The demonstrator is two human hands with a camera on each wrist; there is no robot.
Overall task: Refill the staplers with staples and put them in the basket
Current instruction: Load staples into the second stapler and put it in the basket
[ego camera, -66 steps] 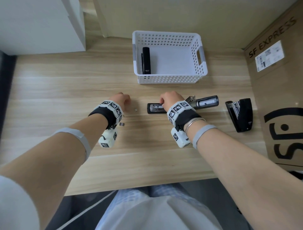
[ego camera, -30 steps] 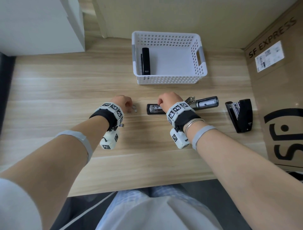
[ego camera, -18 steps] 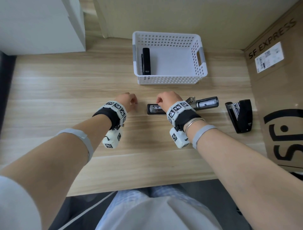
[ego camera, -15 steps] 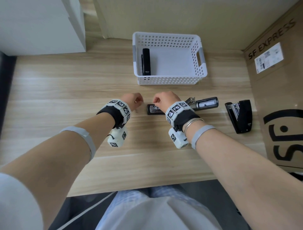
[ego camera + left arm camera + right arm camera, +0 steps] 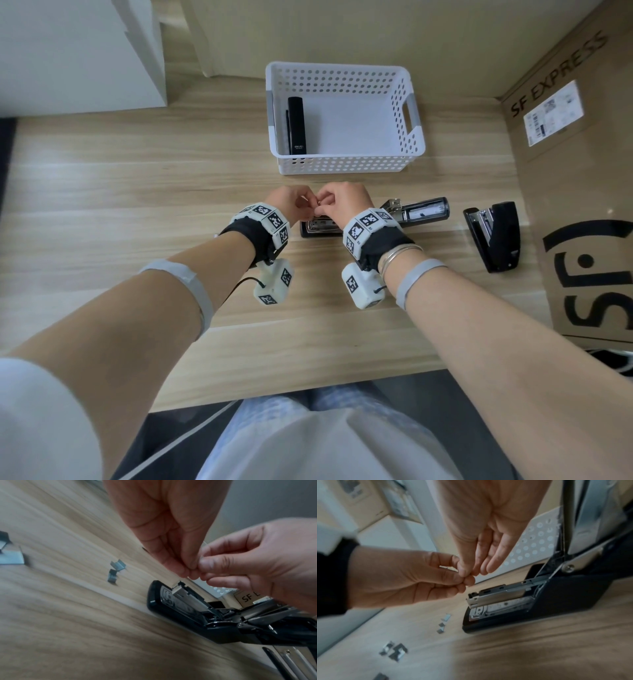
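A black stapler (image 5: 424,213) lies opened flat on the wooden table, its metal staple channel (image 5: 187,597) (image 5: 496,597) bare. Just above its left end my left hand (image 5: 306,209) (image 5: 181,569) and right hand (image 5: 325,205) (image 5: 467,572) meet fingertip to fingertip, pinching a tiny piece of staples that the fingers almost hide. A second black stapler (image 5: 496,236) lies half open to the right. A shut stapler (image 5: 296,125) lies at the left side of the white basket (image 5: 346,168).
Loose staple pieces (image 5: 115,569) (image 5: 443,623) lie on the table left of the open stapler, with more (image 5: 393,651) further left. A cardboard box (image 5: 582,171) stands along the right edge, and a white cabinet (image 5: 78,51) at the back left.
My left hand picked a staple piece off the table and moved right. My right hand lifted off the open stapler, and the two now meet above its left end.
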